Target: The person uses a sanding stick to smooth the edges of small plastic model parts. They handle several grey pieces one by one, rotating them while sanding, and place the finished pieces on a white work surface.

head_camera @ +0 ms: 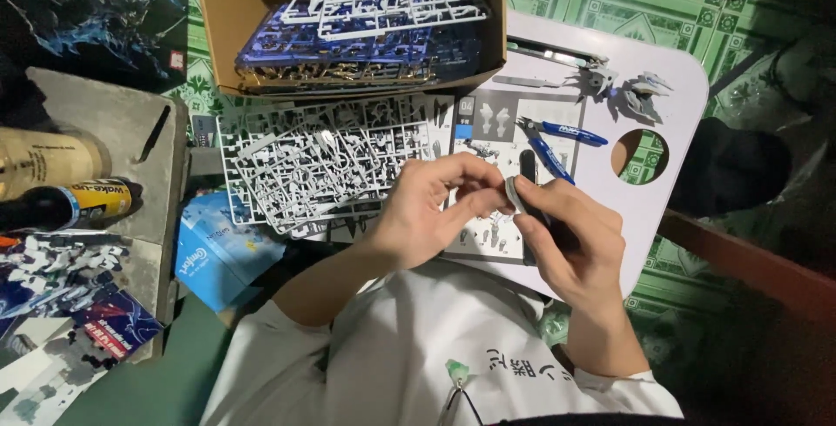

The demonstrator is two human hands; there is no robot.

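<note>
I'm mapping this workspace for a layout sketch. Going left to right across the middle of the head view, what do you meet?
Dark bottle with yellow label → grey parts sprue → left hand → right hand, pinching a small grey piece with the left → round hole in the white table.

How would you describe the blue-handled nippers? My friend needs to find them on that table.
Start at the white table with the round hole. The nippers lie left of that hole, beside the instruction sheet. Only they have bright blue handles.
</note>
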